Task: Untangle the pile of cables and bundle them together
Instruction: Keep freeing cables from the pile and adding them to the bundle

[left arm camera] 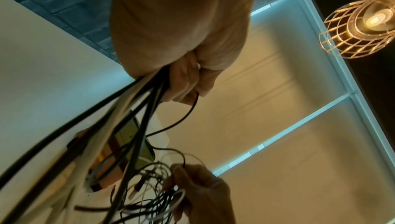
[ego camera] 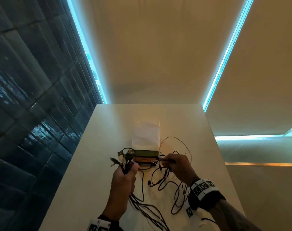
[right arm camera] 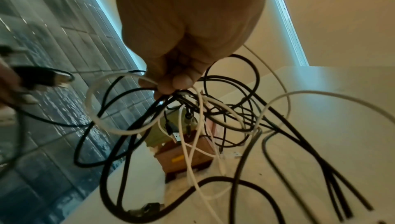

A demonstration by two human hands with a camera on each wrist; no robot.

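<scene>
**Cable separation: both hands engaged, tangle below the right grip**

The cables [ego camera: 158, 189] form two groups. One group runs straight through the left hand [ego camera: 123, 182], with its USB plugs [ego camera: 125, 155] fanned out just beyond the fist and its lengths trailing back toward the person. The long axis of this group lies along the forearm. The second group is a loose knot of black and white loops [right arm camera: 192, 123] hanging directly below the right hand [ego camera: 180, 165] and spreading onto the white table [ego camera: 95, 164].

The unsorted knot lies nearer the right hand, to the right of the left grip. Judged from this layout, the next pull should draw a strand away from the left fist, along that group's axis.

Grip state, left: fingers [left arm camera: 188, 82] curled tightly round several cables, a full fist hold.

Grip state, right: fingertips [right arm camera: 171, 84] pressed together, pinching several strands at the top of the knot.

Beyond both grips, a flat green-and-brown packet [ego camera: 146, 156] rests on the table, with a clear plastic bag [ego camera: 146, 134] further out.
</scene>
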